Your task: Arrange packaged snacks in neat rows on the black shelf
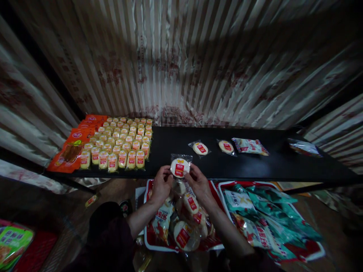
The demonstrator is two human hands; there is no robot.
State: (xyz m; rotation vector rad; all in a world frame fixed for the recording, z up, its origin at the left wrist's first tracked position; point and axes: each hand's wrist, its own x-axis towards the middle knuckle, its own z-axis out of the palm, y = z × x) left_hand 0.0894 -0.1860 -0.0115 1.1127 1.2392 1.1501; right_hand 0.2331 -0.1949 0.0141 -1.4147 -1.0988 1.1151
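Observation:
Both hands hold one small round snack packet, pale with a red label, at the front edge of the black shelf. My left hand pinches its left side and my right hand pinches its right side. Below the hands lies a red-rimmed bag filled with several more such packets. On the shelf's left, rows of the same packets stand neatly. Two single packets lie on the shelf just beyond my hands.
Orange flat packs lie left of the rows. A striped wrapper and a clear bag rest on the shelf's right. Green-and-white snack bags fill a second red-rimmed bag at right. Striped curtains hang behind.

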